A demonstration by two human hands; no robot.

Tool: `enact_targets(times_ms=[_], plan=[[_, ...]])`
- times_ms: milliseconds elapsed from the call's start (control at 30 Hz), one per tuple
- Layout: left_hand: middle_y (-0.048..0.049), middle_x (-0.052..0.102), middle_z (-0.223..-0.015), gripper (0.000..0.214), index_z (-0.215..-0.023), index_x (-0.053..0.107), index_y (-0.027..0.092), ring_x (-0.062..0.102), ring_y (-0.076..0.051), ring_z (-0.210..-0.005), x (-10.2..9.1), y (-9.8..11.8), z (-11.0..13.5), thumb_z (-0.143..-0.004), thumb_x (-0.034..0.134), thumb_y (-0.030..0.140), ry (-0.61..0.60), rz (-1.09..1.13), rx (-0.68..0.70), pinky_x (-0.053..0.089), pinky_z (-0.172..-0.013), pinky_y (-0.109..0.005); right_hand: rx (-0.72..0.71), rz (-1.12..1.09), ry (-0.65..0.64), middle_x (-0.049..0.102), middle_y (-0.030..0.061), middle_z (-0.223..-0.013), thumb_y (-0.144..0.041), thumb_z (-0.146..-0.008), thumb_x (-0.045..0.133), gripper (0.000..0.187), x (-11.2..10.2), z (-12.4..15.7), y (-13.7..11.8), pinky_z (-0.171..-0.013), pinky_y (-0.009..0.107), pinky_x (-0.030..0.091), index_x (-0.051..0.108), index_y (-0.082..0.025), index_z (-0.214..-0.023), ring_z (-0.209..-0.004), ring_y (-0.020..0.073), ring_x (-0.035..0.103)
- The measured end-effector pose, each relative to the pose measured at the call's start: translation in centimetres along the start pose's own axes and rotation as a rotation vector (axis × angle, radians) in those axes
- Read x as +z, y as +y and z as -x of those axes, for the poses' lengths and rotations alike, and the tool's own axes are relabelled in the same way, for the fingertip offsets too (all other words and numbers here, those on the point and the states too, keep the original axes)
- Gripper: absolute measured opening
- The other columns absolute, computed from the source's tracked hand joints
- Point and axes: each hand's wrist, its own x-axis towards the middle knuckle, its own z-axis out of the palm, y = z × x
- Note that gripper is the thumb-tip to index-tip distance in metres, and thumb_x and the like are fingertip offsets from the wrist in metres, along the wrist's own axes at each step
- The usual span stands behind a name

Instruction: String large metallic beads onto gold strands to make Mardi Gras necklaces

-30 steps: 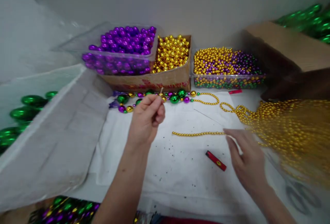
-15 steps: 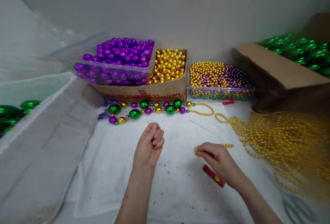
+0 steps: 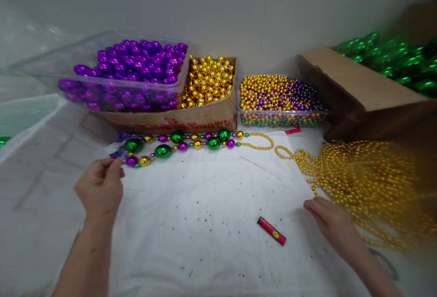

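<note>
My left hand point(image 3: 100, 187) is closed in a pinch at the left end of a finished necklace point(image 3: 177, 144) of green, purple and gold beads. That necklace lies across the back of the white cloth point(image 3: 205, 206). What the fingers pinch is too small to make out. My right hand point(image 3: 327, 222) lies flat on the cloth with its fingers stretched out. It touches the near edge of a big heap of gold bead strands point(image 3: 362, 183). A red lighter point(image 3: 271, 231) lies on the cloth just left of that hand.
Along the back wall stand a clear tub of large purple beads point(image 3: 126, 67), a cardboard box of gold beads point(image 3: 208, 80) and a clear tray of small mixed beads point(image 3: 276, 96). A brown carton point(image 3: 358, 83) with green beads point(image 3: 392, 55) behind it sits at the right.
My left hand moved from the middle of the cloth to the necklace's left end. My right hand went right to the gold heap, and the short gold strand it held is no longer visible.
</note>
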Motion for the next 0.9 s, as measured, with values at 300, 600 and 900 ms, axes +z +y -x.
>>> enact_targets(times_ms=[300,600,900], plan=[[0.0028,0.023,-0.060,0.016,-0.070,0.041,0.017,0.016,-0.014,-0.051,-1.9,-1.0,-4.7,-0.086,0.045,0.022,-0.064,-0.673,0.272,0.009,-0.056,-0.022,0.522,-0.698,0.313,0.062,0.0027,-0.068,-0.041,-0.080,0.062,0.020,-1.1,1.7,-0.9,-0.051,0.027,0.042,0.067,-0.022,-0.082,-0.057,0.0167,0.055],[0.0016,0.052,-0.067,0.009,-0.086,0.062,0.018,0.045,-0.014,-0.065,2.3,3.1,-0.2,-0.081,0.057,0.023,-0.069,-0.235,0.409,0.027,-0.061,-0.021,0.517,-0.965,0.174,0.039,-0.0048,-0.050,-0.043,-0.083,0.056,0.027,4.2,-5.9,-9.3,-0.044,0.025,0.030,0.060,-0.019,-0.071,-0.046,0.0121,0.036],[-0.0052,0.056,-0.126,0.008,-0.072,0.068,0.023,0.047,-0.026,-0.117,8.3,11.5,16.2,-0.078,0.063,0.025,-0.900,0.606,0.038,0.034,-0.100,-0.040,0.396,-0.921,0.289,0.059,0.0087,-0.114,-0.035,-0.085,0.057,0.026,-1.7,-5.1,-11.2,-0.085,0.043,0.043,0.065,-0.027,-0.108,-0.105,0.0277,0.050]])
